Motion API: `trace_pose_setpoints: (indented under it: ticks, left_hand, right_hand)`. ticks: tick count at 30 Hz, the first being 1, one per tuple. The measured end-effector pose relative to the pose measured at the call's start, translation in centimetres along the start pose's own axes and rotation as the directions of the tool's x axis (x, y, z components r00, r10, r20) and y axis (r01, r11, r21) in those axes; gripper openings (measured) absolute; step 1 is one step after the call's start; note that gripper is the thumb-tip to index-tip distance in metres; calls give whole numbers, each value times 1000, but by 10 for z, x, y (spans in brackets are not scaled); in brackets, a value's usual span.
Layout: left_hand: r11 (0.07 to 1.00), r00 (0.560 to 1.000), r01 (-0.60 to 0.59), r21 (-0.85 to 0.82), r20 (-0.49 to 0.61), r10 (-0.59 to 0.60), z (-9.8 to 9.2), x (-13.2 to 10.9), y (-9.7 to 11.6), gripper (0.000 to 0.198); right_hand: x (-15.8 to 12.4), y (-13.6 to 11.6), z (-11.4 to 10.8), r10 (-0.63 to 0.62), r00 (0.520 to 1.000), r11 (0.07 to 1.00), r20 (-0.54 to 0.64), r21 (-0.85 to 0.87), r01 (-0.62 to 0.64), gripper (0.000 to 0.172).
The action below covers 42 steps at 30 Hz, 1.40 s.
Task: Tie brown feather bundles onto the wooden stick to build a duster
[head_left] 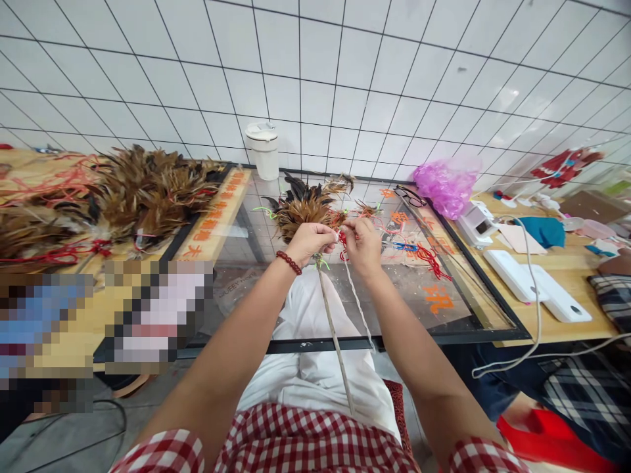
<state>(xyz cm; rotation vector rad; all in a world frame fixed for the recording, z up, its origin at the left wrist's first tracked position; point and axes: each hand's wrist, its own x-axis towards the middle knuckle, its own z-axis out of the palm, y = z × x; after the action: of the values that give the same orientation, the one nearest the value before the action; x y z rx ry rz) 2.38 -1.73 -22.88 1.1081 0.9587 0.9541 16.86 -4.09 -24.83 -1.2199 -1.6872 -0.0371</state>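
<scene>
My left hand (309, 240) is closed around the top of a thin stick (335, 341), just under a bunch of brown and black feathers (304, 209) bound to it. A dark red bead bracelet sits on that wrist. My right hand (363, 244) is closed in a pinch on a red string (343, 239) right beside the left hand. A white cord (359, 309) hangs down from the hands next to the stick. Both hands are over a glass-topped table (444, 315).
A big heap of brown feathers with red strings (133, 194) lies at the left. A white lidded cup (263, 150) stands by the tiled wall. Glasses (409, 195), a pink plastic bag (446, 184), loose red strings (431, 259) and white devices (535, 284) lie to the right.
</scene>
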Motion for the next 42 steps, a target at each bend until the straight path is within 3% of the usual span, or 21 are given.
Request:
trace_pose_setpoints:
  ticks: [6, 13, 18, 21, 25, 30, 35, 38, 42]
  left_hand:
    - [995, 983, -98, -30, -160, 92, 6, 4, -6, 6]
    - [987, 967, -154, 52, -197, 161, 5, 7, -12, 7]
    - [1000, 996, -5, -17, -85, 3, 0, 2, -4, 11]
    - [991, 996, 85, -99, -29, -88, -4, 0, 2, 11]
    - [976, 994, 112, -185, 12, -112, -6, 0, 4, 8]
    - [970, 993, 101, -220, -34, -111, -3, 1, 2, 11]
    - [973, 989, 84, -213, -102, -107, 1, 1, 0, 13]
    - [978, 985, 77, -195, -135, -105, 3, -1, 1, 10]
    - [980, 982, 77, -185, -156, -107, 5, -2, 4, 11]
  right_hand:
    - [0, -3, 0, 39, 996, 983, 82, 174, -53, 14]
    - [-2, 4, 7, 213, 953, 929, 215, 257, -265, 16]
    - [-2, 6, 9, 200, 946, 965, 257, 117, -235, 12]
    - [-1, 4, 11, 199, 940, 961, 276, 134, -243, 12]
    - [-3, 2, 12, 232, 932, 935, 279, 201, -293, 13]
    - [-7, 0, 11, 127, 977, 979, 172, 135, -151, 13]
    - [-8, -6, 7, 24, 990, 998, 136, 50, -31, 12]
    - [-7, -8, 7, 46, 988, 993, 144, 105, -62, 16]
    - [-6, -5, 11, 193, 965, 952, 178, 202, -228, 19]
